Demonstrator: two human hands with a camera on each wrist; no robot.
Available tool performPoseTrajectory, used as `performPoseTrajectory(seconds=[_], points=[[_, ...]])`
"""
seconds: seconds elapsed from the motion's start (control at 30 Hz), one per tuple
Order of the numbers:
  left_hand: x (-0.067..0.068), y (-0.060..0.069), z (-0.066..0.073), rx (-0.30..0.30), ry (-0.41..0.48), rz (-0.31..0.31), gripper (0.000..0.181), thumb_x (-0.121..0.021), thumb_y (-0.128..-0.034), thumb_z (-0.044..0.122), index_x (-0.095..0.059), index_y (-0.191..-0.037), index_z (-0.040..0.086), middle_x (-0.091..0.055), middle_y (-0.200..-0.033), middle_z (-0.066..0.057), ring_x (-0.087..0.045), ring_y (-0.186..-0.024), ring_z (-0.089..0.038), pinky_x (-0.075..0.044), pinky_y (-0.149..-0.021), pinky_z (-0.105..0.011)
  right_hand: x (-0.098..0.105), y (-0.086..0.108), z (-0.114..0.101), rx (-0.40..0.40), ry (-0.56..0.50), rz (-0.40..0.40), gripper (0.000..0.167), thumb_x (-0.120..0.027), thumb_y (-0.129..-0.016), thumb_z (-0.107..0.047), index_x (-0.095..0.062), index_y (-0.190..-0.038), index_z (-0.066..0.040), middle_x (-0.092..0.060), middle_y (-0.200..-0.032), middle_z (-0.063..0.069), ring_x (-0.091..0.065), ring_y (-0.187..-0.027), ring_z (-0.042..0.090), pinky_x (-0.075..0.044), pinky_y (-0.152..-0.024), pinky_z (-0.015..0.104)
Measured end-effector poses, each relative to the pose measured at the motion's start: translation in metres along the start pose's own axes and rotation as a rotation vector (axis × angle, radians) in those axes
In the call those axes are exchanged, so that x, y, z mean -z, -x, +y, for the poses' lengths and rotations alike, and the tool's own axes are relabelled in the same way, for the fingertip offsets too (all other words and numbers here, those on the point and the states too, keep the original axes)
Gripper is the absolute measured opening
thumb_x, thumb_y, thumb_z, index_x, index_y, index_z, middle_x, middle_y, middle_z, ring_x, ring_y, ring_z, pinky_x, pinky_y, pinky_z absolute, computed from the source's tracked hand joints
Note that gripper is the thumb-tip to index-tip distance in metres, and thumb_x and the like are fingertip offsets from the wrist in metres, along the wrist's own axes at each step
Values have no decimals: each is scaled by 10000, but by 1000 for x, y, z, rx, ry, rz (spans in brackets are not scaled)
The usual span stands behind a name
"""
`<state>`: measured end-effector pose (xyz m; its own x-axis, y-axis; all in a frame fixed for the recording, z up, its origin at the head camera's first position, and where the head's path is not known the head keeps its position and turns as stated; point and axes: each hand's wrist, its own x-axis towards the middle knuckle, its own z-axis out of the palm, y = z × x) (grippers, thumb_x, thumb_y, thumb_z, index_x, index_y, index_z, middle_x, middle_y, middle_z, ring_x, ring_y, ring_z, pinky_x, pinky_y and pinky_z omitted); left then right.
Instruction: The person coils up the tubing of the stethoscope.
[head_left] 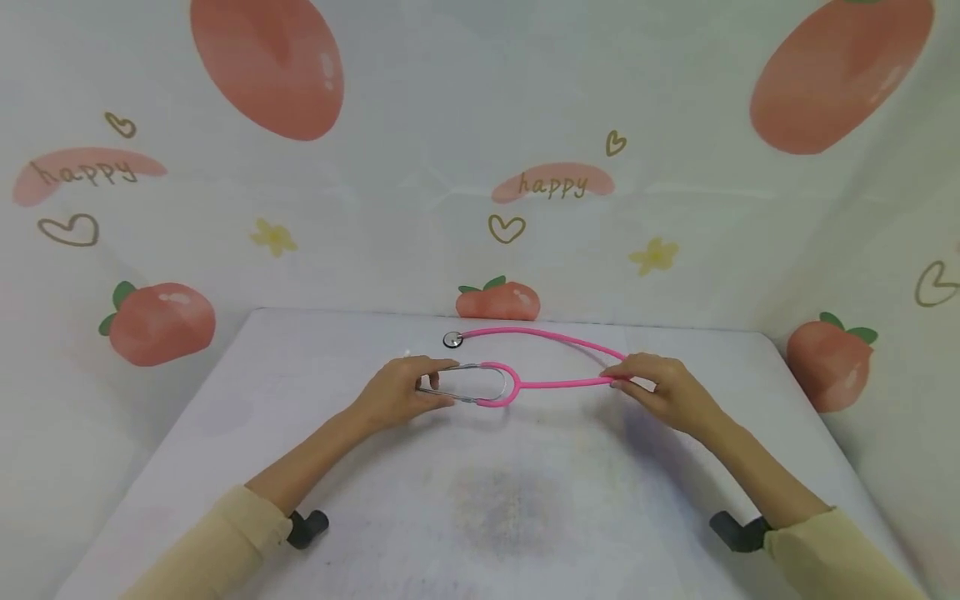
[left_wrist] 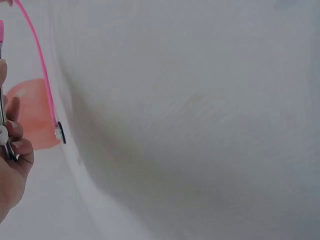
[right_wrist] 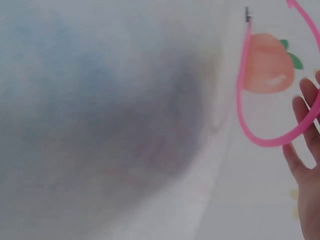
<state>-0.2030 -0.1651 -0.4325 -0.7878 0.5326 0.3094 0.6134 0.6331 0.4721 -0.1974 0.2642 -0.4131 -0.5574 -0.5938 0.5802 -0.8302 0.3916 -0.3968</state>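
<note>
A stethoscope with pink tubing (head_left: 562, 385) is held up between both hands. My left hand (head_left: 397, 390) grips its metal ear tubes (head_left: 468, 367) at the left, fingers above and thumb below. At the right, my right hand (head_left: 671, 396) pinches the pink tube where it bends back. From that bend the tube arcs leftward to the round chest piece (head_left: 453, 339), farther back than the ear tubes. In the left wrist view a pale ear tip (left_wrist: 3, 135) shows at the left hand (left_wrist: 14, 182). The tube loop (right_wrist: 270, 142) passes between thumb and fingers in the right wrist view.
A white-covered table (head_left: 510, 508) lies beneath the hands. Behind it rises a pale backdrop (head_left: 420, 250) printed with peaches, hearts and flowers. Dark wrist devices (head_left: 307, 529) protrude from both beige sleeves (head_left: 217, 542).
</note>
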Motion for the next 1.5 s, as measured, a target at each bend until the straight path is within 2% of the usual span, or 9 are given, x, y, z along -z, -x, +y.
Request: performPoseTrajectory(seconds=[0.03, 0.1, 0.23, 0.67, 0.97, 1.1, 1.2, 1.27, 1.5], points=[[1, -1, 0, -5, 1, 6, 522, -867, -779, 279, -694, -1263, 187, -582, -801, 130, -464, -634, -60, -424, -610, -246, 1, -2, -1, -10, -24, 4, 186, -706, -930, -188, -750, -1066, -68, -729, -919, -25, -652, -829, 101, -466, -864, 122], [4, -3, 0, -21, 7, 19, 517, -873, -771, 235, -698, -1254, 175, -541, -781, 119, -487, -658, -106, -429, -614, -254, 3, -7, -4, -13, -55, 25, 243, -771, -827, 17, -748, -1058, -53, -725, -894, -6, -632, -796, 84, -481, -763, 120], [8, -7, 0, -39, 18, 29, 531, -880, -756, 171, -698, -1255, 156, -522, -786, 97, -526, -697, -187, -438, -638, -266, 7, -18, -12, -30, -104, 65, 380, -774, -692, 204, -738, -1003, -12, -712, -853, 46, -633, -770, 106, -492, -748, 133], [15, -14, 4, -100, 7, 44, 557, -896, -737, 165, -699, -1257, 137, -632, -853, 28, -562, -707, -245, -436, -626, -265, 17, -40, -22, -28, -200, 77, 425, -716, -718, 257, -722, -1081, 36, -724, -964, 101, -646, -900, 126, -507, -826, 163], [8, -15, 26, -205, -9, 45, 551, -896, -740, 221, -700, -1254, 177, -671, -878, 53, -562, -676, -186, -395, -717, -319, 16, -59, -43, -78, -320, 204, 322, -686, -704, 298, -710, -970, 117, -715, -886, 170, -672, -888, 123, -514, -870, 204], [5, -17, 37, -261, 13, 57, 559, -903, -729, 247, -703, -1246, 184, -666, -892, 82, -547, -686, -115, -391, -724, -307, 8, -61, -34, -90, -446, 240, 344, -667, -711, 315, -707, -996, 127, -721, -917, 156, -680, -892, 153, -529, -867, 234], [4, -18, 43, -302, 24, 61, 575, -907, -721, 258, -697, -1253, 195, -662, -909, 94, -536, -723, -72, -417, -729, -285, 1, -62, -27, -134, -477, 233, 332, -686, -727, 286, -717, -1000, 101, -722, -919, 117, -671, -861, 163, -547, -821, 239], [3, -19, 45, -317, 23, 60, 599, -909, -716, 264, -685, -1267, 194, -664, -917, 87, -536, -736, -66, -426, -728, -274, -2, -65, -27, -164, -454, 211, 309, -700, -747, 254, -725, -1004, 84, -723, -920, 106, -668, -856, 159, -553, -792, 238], [9, -28, 54, -351, -5, 70, 638, -915, -709, 263, -666, -1289, 170, -674, -930, 75, -554, -748, -62, -445, -724, -250, -7, -71, -24, -151, -376, 146, 328, -660, -788, 248, -718, -1070, 91, -735, -960, 104, -676, -891, 104, -551, -740, 217]])
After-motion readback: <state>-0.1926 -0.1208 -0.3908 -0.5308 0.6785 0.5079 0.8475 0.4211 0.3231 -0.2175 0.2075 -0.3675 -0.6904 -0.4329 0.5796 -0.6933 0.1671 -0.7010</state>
